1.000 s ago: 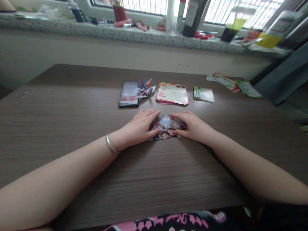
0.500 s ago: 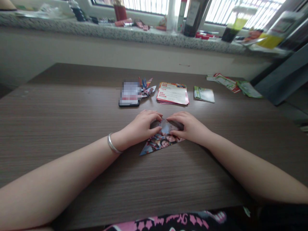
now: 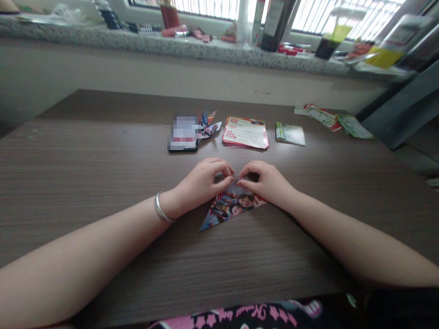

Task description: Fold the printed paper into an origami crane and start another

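Observation:
A triangular folded sheet of printed paper (image 3: 226, 205), with picture of people on it, lies on the table in front of me. My left hand (image 3: 209, 179) pinches its upper edge near the top corner, thumb below and fingers above. Close beside it, my right hand (image 3: 265, 182) pinches the same corner from the other side. The fingertips of both hands nearly meet there and cover the tip of the paper. One long point of the triangle reaches toward me at the lower left.
Behind my hands lie a phone (image 3: 183, 135), a folded paper figure (image 3: 210, 128), a stack of printed sheets (image 3: 245, 132) and a small stack of green-edged papers (image 3: 291, 134). Paper strips (image 3: 324, 118) are at the far right. Bottles and small items line the windowsill (image 3: 206, 49).
Both hands have drawn their fingertips closer together at the top corner, the right thumb moving up and left. The paper's lower left point has shifted slightly toward me.

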Available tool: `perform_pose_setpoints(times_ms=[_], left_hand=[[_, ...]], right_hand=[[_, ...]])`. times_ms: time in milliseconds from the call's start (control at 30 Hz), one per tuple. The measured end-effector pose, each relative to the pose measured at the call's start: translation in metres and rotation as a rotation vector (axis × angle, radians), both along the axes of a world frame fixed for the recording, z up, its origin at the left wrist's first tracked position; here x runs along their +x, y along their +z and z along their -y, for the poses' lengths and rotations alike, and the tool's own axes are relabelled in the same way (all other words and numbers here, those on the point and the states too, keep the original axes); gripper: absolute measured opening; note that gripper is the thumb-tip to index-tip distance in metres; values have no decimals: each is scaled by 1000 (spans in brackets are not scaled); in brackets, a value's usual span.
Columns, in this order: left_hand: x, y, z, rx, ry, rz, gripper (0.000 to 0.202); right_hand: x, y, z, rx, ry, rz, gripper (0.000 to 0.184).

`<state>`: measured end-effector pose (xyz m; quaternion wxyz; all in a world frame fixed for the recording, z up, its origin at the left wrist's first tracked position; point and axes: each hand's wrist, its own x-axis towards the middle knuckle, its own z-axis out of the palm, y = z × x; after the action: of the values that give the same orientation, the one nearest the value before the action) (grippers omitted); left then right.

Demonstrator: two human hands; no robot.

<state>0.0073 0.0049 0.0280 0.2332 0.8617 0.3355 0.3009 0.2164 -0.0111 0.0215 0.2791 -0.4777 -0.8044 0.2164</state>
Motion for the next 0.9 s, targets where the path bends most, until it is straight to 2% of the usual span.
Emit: perform_pose_setpoints(times_ms=[233, 500, 900], left_hand=[[0, 5, 5, -55, 34, 15, 11], [1, 4, 8, -188, 105, 43, 18], [3, 11, 11, -96, 112, -39, 29]], right_hand=[[-4, 5, 2, -109, -80, -118, 7], [-2, 6, 1, -104, -125, -163, 9], [-8, 9, 4, -94, -84, -174, 20]])
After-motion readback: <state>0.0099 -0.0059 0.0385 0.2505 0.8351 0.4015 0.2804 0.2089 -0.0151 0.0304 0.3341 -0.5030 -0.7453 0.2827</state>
